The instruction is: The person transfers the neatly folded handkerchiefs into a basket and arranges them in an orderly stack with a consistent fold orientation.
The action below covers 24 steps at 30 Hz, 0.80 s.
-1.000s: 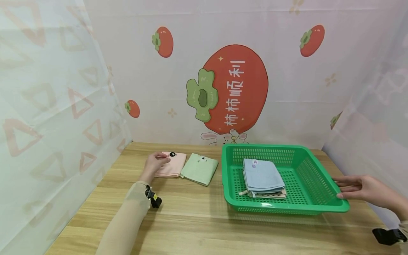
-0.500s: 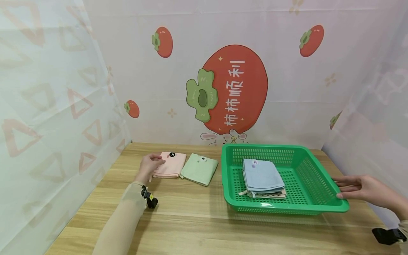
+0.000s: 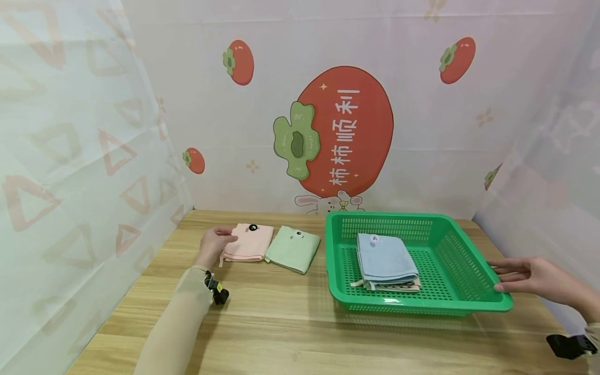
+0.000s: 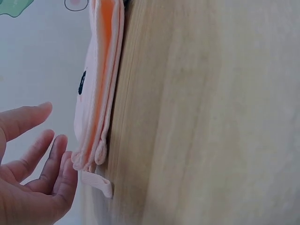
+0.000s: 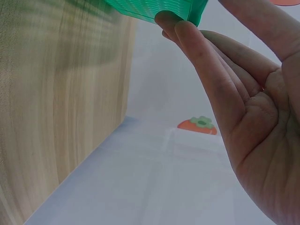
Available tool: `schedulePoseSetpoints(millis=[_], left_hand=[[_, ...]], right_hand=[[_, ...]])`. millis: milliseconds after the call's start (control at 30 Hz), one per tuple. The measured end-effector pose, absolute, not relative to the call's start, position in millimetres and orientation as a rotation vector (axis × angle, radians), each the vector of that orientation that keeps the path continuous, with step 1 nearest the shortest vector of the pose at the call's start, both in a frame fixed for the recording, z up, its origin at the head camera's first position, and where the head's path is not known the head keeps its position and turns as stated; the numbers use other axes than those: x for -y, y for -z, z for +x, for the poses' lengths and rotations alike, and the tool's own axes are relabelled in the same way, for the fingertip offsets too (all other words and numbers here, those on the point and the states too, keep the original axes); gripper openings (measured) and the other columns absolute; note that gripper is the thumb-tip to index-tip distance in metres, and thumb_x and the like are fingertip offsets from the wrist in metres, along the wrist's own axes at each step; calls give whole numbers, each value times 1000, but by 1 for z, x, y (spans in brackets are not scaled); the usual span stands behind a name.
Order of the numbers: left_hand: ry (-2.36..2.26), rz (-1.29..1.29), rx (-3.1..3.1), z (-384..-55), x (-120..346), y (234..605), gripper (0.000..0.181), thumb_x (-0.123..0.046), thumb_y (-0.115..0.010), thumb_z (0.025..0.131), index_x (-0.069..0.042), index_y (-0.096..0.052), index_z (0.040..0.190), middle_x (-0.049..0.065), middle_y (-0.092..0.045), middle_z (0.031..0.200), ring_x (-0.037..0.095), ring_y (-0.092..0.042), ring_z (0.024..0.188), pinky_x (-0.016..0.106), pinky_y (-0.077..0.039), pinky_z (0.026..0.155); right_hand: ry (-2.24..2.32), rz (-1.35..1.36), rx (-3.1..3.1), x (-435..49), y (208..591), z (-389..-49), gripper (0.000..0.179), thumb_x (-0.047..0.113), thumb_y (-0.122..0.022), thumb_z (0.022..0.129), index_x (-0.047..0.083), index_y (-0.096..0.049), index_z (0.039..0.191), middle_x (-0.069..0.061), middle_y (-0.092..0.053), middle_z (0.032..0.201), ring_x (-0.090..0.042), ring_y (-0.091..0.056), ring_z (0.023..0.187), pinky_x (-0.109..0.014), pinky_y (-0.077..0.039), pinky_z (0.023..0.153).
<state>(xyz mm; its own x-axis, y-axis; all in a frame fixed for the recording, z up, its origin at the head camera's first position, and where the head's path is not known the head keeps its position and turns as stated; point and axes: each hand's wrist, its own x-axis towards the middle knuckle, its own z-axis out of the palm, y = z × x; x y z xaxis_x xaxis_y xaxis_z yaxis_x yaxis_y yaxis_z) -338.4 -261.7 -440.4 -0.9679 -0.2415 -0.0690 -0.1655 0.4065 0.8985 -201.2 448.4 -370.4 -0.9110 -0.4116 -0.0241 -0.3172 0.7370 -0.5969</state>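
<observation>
In the head view my left hand (image 3: pixel 215 247) is beside the left edge of a folded pink towel (image 3: pixel 248 242) with an embroidered face. In the left wrist view its fingers are loosely bent and spread, close to the towel's folded edge and small loop; whether a fingertip touches is unclear. To the towel's right lies a folded green towel (image 3: pixel 295 249). My right hand (image 3: pixel 534 278) holds the right rim of a green plastic basket (image 3: pixel 483 306), thumb over the rim and fingers under it. Inside the basket a folded light blue towel (image 3: pixel 386 258) tops a small stack.
All of this is on a wooden table (image 3: pixel 272 328). Printed white cloth (image 3: pixel 262 120) with persimmon pictures encloses the table's back and sides. Bare tabletop lies in front of the towels and basket.
My left hand has drawn back leftward from over the pink towel to its left edge, leaving the towel lying flat. The right hand and basket have stayed put.
</observation>
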Motion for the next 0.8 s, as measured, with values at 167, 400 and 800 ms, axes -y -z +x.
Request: schedulePoseSetpoints(millis=[167,400,800], left_hand=[[1616,420,2583,-340,264,444,38,-13,-72,83,1,-60,116,20,-59,118,28,-55,102,27,-45,74],[1591,422,2591,-341,268,448,38,-9,-71,82,2,-60,115,21,-59,115,26,-55,97,25,-45,69],[1611,413,2613,-340,269,451,47,-6,-71,82,3,-53,124,24,-55,123,32,-56,104,28,-50,72]], right_hand=[[897,-573,-2784,-446,368,-200,56,11,-64,90,-25,-41,126,45,-42,107,10,-62,85,-22,-55,65],[894,-571,-2787,-446,368,-200,56,12,-64,90,-25,-41,126,45,-42,107,10,-62,85,-22,-55,65],[913,-586,-2781,-447,369,-201,55,10,-64,89,-25,-42,125,44,-44,109,9,-62,85,-22,-55,65]])
